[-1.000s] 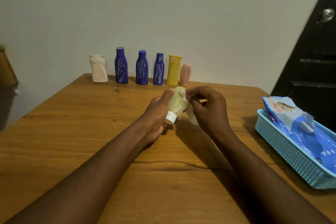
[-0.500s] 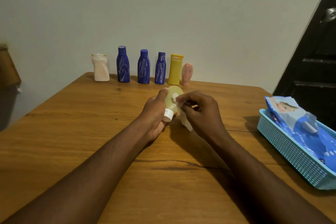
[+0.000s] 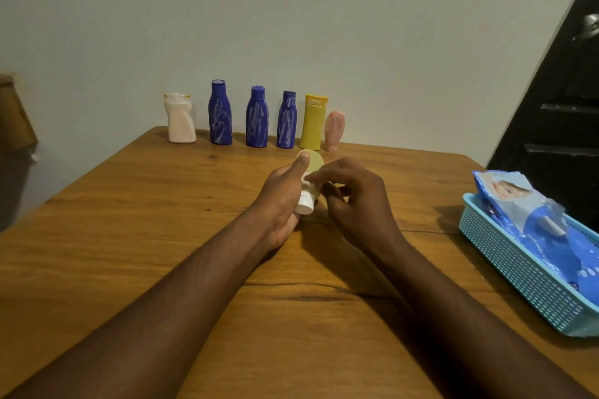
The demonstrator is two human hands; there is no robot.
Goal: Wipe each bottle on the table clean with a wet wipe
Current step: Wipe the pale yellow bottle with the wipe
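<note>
- The pale bottle (image 3: 315,161) is held above the middle of the table (image 3: 129,236). It is tilted, with its rounded end toward 12 o'clock and its white cap (image 3: 304,206) toward 6 o'clock.
- The left hand (image 3: 285,201) grips the pale bottle from the 9 o'clock side. Its fingers are curled under the body and its thumb lies along the top, the tip near the rounded end.
- The right hand (image 3: 356,204) comes in from 3 o'clock with its fingers bent. Its forefinger tip holds a small white bit of wipe (image 3: 307,179) against the pale bottle, just above the cap. The thumb is hidden, so I cannot tell exactly how the wipe is pinched.
- Both forearms run in from 6 o'clock, low over the wood.
- At 12 o'clock a row of bottles stands upright along the far edge, by the wall. From 9 to 3 o'clock it runs: white bottle (image 3: 180,121), blue bottles (image 3: 257,120) (three of them), yellow bottle (image 3: 312,125), pink tube (image 3: 334,129).
- The blue bottles and the pink tube carry white streaks.
- The pale bottle's rounded end sits just on the 6 o'clock side of the yellow bottle, apart from it.
- At 3 o'clock a teal basket (image 3: 518,272) rests at the table's edge with a blue wipe pack (image 3: 531,214) lying in it.
- A dark door (image 3: 557,107) stands beyond the basket, toward 2 o'clock.
</note>
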